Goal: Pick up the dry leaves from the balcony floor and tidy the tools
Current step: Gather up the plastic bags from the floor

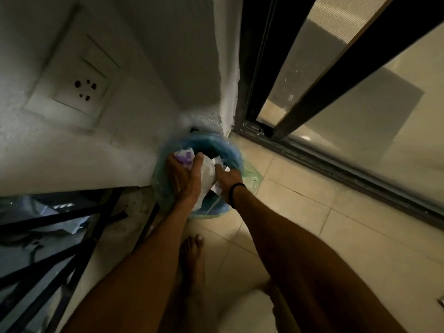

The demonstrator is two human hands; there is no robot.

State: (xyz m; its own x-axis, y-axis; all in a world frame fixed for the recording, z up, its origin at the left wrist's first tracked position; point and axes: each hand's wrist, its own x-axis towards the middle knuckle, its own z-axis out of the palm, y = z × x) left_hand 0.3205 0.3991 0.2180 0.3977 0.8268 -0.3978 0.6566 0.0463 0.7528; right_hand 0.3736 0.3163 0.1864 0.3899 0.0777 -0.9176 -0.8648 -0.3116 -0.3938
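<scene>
White crumpled paper-like wad (207,175) with a purple-printed patch (183,157) sits in the mouth of the round blue bin (231,151), far corner against the wall. Looks light, soft and compressible, so grab the bulk, not loose edges. No leaves visible. Left hand (185,175) is clamped over it. Right hand (228,180) touches its right side, grip unclear. Green translucent liner (253,175) looks thin and probably tears easily.

Dim overall, warm yellow cast. Brightest patch: floor tiles (312,212) right of the bin (236,155), light seemingly from the sliding door glass (384,128) beyond it; pale sheen on that glass. Wall (96,140) left of the bin grey, shaded. Railing (60,236) below-left of the bin near black. Left hand (183,175), right hand (228,180) and the white bundle (207,175) they grip over the bin: motion-smeared, soft. Door frame (348,73) lines bow toward edges.
</scene>
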